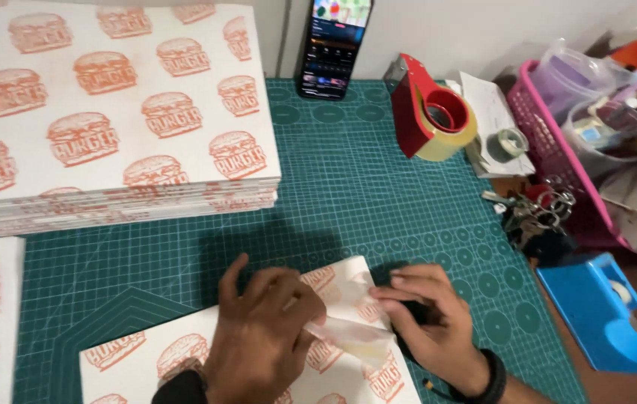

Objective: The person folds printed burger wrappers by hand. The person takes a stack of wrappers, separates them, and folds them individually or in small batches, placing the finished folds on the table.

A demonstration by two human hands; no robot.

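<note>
Near the front edge of the green cutting mat (348,194), the left hand (262,340) presses flat on a printed paper sheet (146,359). The right hand (431,322) pinches its folded corner (352,337). One fold seems begun; the tall stack of sheets (109,112) at the back left corner waits untouched.

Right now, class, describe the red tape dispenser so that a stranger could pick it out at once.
Start at the green cutting mat and go to its far right edge, beside the pink basket. The red tape dispenser stands there, holding a yellowish tape roll. The other dispenser, nearer the hands, is blue.
</note>
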